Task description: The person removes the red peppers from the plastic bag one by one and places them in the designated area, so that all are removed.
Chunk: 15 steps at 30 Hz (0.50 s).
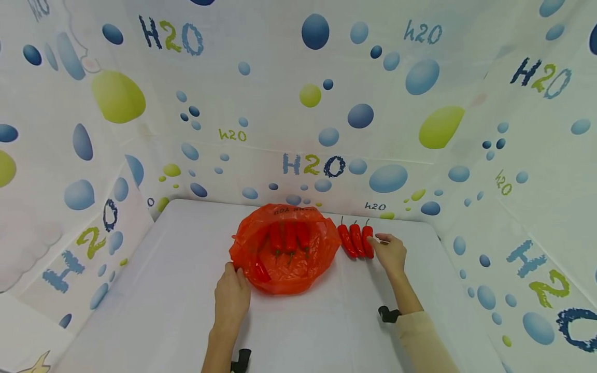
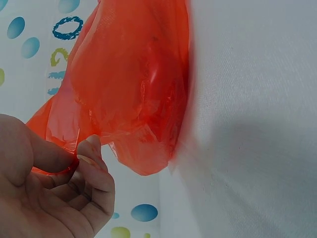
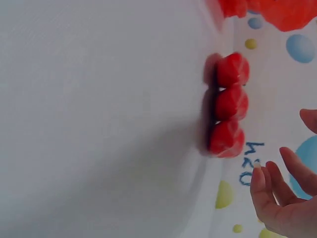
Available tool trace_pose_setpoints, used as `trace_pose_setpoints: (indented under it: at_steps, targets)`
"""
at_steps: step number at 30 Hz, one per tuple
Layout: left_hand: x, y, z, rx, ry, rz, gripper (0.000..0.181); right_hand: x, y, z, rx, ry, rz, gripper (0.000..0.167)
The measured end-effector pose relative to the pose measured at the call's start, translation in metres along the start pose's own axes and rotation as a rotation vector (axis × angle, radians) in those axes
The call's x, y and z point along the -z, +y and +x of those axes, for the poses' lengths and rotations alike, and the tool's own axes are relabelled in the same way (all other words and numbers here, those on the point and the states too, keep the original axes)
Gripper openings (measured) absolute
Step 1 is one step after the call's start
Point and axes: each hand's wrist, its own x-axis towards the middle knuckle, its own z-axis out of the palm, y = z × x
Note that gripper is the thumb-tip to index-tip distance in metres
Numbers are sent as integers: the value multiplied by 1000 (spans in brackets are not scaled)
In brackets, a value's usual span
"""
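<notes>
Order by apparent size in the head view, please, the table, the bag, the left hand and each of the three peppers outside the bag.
Table
Bag
Left hand
Three peppers: individually smallest, too alike to rank

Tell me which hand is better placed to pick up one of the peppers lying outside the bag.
Likely the right hand: it holds nothing and its fingers are right by the three peppers, while the left hand pinches the red bag on the far side.

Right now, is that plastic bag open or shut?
The bag is open: in the head view it gapes wide, so red peppers show lying inside.
</notes>
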Motion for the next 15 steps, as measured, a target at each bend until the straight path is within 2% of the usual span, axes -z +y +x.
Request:
trace_pose_setpoints:
  at_steps: [9,15]
  targets:
    - [-3,-1,2,-11,6,-5,14,4,-29,-9,75,13,42,42]
    - [-3,-2,1,-12,14,1,14,6,-55,-21,206,47,110,37]
